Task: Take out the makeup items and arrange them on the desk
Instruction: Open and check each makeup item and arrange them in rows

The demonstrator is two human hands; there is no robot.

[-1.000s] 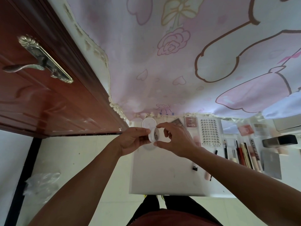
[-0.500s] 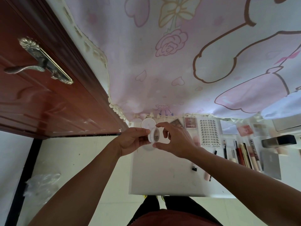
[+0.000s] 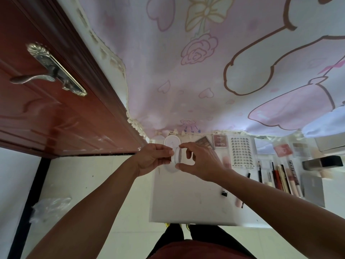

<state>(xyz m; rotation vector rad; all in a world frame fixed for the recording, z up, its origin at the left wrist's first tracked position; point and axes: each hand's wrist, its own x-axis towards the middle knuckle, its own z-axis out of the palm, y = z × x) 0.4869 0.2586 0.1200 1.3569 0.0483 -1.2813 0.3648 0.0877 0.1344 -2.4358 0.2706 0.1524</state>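
And here is the change: the round compact has swung round since half a second ago. Its face with the dark oval showed then; now only the thin pale rim shows, edge-on, at the centre of the frame. Both hands sit just where they were. The left hand pinches the compact's left side between thumb and fingertips, fingers curled in. The right hand grips the rim, index finger arched over the top and thumb underneath, the other fingers loosely bent behind. The compact is held over the back left part of the white desk, just in front of a round white lid lying by the back edge. Nothing else on the desk has shifted. On to the writing: the lash tray, right of centre, carries letters along its near edge that look like "XOYO". The pink palette beside it has a cursive word, too small to read. Among the row of pencils and tubes at the right, one tube has bold vertical lettering, too blurred to make out. The red-brown door fills the upper left, and the pink cartoon cloth fills the top.
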